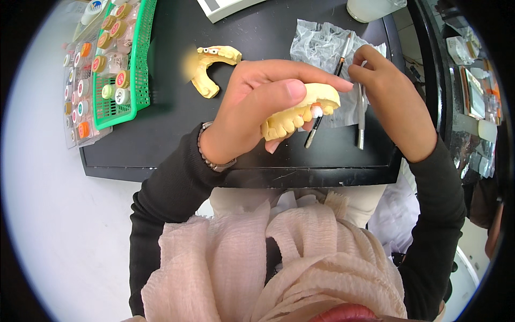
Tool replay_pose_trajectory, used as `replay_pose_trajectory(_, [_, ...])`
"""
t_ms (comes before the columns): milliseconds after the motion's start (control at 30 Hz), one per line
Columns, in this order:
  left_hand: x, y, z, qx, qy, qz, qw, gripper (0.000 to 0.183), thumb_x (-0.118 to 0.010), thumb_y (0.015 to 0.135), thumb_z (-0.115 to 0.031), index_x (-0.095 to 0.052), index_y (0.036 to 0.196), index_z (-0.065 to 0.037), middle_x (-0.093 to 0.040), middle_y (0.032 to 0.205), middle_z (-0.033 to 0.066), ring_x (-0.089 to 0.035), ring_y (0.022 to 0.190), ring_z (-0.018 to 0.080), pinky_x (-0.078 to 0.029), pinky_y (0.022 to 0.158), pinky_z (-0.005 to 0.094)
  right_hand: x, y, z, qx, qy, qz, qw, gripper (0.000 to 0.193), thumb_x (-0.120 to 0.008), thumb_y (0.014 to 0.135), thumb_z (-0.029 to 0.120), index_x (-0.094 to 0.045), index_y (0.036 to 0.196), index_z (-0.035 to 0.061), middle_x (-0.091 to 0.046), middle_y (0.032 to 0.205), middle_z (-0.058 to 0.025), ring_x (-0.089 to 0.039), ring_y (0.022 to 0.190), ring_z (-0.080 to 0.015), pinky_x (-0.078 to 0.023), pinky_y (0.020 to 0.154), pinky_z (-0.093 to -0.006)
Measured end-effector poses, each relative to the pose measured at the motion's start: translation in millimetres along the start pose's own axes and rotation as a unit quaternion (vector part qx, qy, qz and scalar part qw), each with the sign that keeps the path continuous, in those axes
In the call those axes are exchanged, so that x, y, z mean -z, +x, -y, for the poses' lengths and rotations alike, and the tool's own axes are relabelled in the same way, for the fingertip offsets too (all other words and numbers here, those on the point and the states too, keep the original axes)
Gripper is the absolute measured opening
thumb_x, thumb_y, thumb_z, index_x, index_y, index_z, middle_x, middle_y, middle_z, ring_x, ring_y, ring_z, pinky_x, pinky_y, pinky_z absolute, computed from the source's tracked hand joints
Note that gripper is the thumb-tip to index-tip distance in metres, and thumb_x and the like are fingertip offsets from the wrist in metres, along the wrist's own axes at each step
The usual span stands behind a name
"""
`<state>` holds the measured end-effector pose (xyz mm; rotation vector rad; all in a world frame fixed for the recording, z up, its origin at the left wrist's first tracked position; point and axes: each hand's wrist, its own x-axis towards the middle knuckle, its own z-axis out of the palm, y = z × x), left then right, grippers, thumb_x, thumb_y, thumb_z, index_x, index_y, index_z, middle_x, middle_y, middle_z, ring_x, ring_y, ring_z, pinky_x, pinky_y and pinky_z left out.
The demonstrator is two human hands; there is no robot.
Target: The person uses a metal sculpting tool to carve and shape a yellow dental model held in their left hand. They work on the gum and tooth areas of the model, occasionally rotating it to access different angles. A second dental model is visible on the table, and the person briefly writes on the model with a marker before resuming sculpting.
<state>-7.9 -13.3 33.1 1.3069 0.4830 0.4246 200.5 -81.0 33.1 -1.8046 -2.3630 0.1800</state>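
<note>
My left hand [252, 102] grips a yellow dental cast [284, 122], the thumb on top and fingers stretched along its far side. Among its yellow teeth stands one white tooth [316, 111] with an orange-pink edge. Curled fingers of my right hand [383, 80] hover over crumpled clear plastic [314, 40]; what they pinch, if anything, is hidden. Beneath them a slim metal-handled instrument [361, 129] points toward me. A thin brush with a dark handle [340, 65] lies on the plastic, partly behind the cast. A second yellow cast [206, 80] rests left of my hand.
The black table [129, 155] carries a green basket [140, 80] of small capped jars at the left, with a clear tray of more jars beside it. At the far edge are a white device [228, 8] and a whitish container [370, 8]. Shelves with small items [475, 86] stand right.
</note>
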Motion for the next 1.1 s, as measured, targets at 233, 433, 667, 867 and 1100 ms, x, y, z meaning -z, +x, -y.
replay_pose_trajectory(233, [4,0,-1,-0.033,0.010,-0.005,0.999,0.065,-0.038,0.076,-0.046,-0.058,0.105,0.009,-0.056,0.062,0.0079,-0.045,0.039,0.0046,-0.033,0.032,0.0136,3,0,21,0.210,-0.053,-0.026,0.976,0.019,-0.055,0.069,0.010,-0.060,0.087,0.0108,-0.053,0.090,-0.0005,-0.052,0.085,-0.0154,-0.042,0.071,-0.0276])
replay_pose_trajectory(433, [9,5,5,-0.065,0.012,-0.015,0.998,0.063,-0.040,0.077,-0.044,-0.057,0.106,0.008,-0.055,0.065,0.0062,-0.046,0.042,0.0049,-0.035,0.038,0.0124,-16,-6,27,0.277,-0.060,0.008,0.959,0.017,-0.055,0.070,0.012,-0.058,0.087,0.0136,-0.051,0.088,0.0014,-0.051,0.085,-0.0129,-0.041,0.073,-0.0261])
replay_pose_trajectory(667, [21,4,7,-0.090,-0.046,-0.039,0.994,0.059,-0.038,0.083,-0.041,-0.053,0.110,0.009,-0.054,0.068,0.0042,-0.036,0.038,0.0023,-0.029,0.039,0.0149,-8,2,30,0.329,-0.102,-0.055,0.937,0.015,-0.055,0.071,0.014,-0.049,0.085,0.0135,-0.049,0.084,0.0020,-0.051,0.079,-0.0121,-0.042,0.065,-0.0240])
replay_pose_trajectory(867, [25,13,12,-0.082,-0.190,-0.087,0.974,0.051,-0.034,0.089,-0.034,-0.048,0.114,0.008,-0.047,0.067,0.0005,-0.025,0.036,0.0021,-0.023,0.038,0.0172,34,1,16,0.285,0.003,-0.160,0.945,0.017,-0.056,0.070,0.004,-0.047,0.084,0.0055,-0.059,0.095,-0.0089,-0.056,0.073,-0.0213,-0.045,0.062,-0.0308])
replay_pose_trajectory(1100, [27,17,26,-0.065,-0.204,-0.091,0.973,0.061,-0.035,0.083,-0.044,-0.048,0.114,0.007,-0.049,0.062,0.0021,-0.027,0.033,0.0017,-0.020,0.033,0.0139,95,-19,-17,0.210,0.335,-0.564,0.725,0.012,-0.038,0.090,0.008,-0.036,0.099,0.0008,-0.060,0.094,-0.0153,-0.061,0.072,-0.0173,-0.050,0.067,-0.0268])
